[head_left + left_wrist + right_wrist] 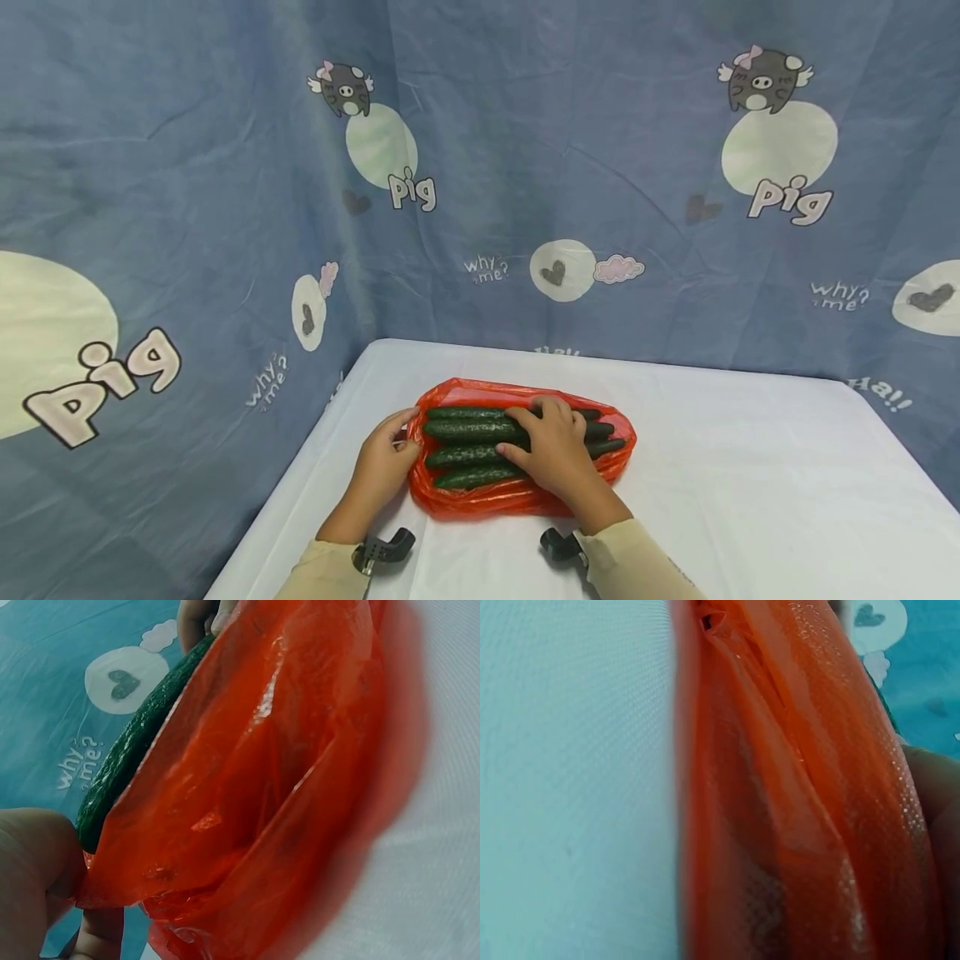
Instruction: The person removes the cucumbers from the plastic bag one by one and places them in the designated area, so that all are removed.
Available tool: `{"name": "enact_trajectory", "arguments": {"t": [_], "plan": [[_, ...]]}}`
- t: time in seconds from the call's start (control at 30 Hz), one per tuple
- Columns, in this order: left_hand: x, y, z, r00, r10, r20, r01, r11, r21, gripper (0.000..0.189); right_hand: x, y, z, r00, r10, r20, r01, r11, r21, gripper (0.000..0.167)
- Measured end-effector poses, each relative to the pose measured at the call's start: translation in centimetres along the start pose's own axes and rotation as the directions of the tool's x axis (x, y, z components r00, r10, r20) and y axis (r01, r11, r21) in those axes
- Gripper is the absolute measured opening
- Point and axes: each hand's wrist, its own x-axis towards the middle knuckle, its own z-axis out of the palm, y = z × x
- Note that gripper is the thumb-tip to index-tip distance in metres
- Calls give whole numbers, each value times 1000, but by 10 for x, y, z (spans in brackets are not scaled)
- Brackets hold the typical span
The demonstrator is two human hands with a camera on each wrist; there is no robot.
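Green cucumbers (468,431) lie beneath the spread right hand (553,443); left hand (383,461) pinches red bag (491,504).

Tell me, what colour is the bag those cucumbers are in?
The bag is orange-red; the head view shows it best, around the dark green cucumbers.

Head view: from above and behind left grip (384,462) and right grip (553,446), facing forward and down; farthest off, spans table (750,483), bag (487,504), cloth (600,150). Left wrist view: close in at bag's near side, facing cloth; tipped sideways, table at right. Right wrist view: also very close, tipped oppositely, table at left. Bag, table, cloth common to all.
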Motion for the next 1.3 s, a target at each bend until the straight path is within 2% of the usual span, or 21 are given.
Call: {"name": "enact_trajectory", "arguments": {"t": [0.23,0.47,0.97,1.3], "plan": [[-5,-2,1,1000,-15,4,16,1000,-5,58,-2,-1,5,999,16,-36,-15,999,35,58],[-2,-2,2,1000,9,-13,-9,1000,11,59,2,-1,5,996,21,-86,-15,998,64,48],[1,-3,3,1000,20,-13,-20,1000,14,60,4,3,7,991,-48,-127,50,999,15,47],[1,-2,3,999,24,-29,-23,999,26,57,3,4,2,988,-71,-140,78,996,48,48]]}}
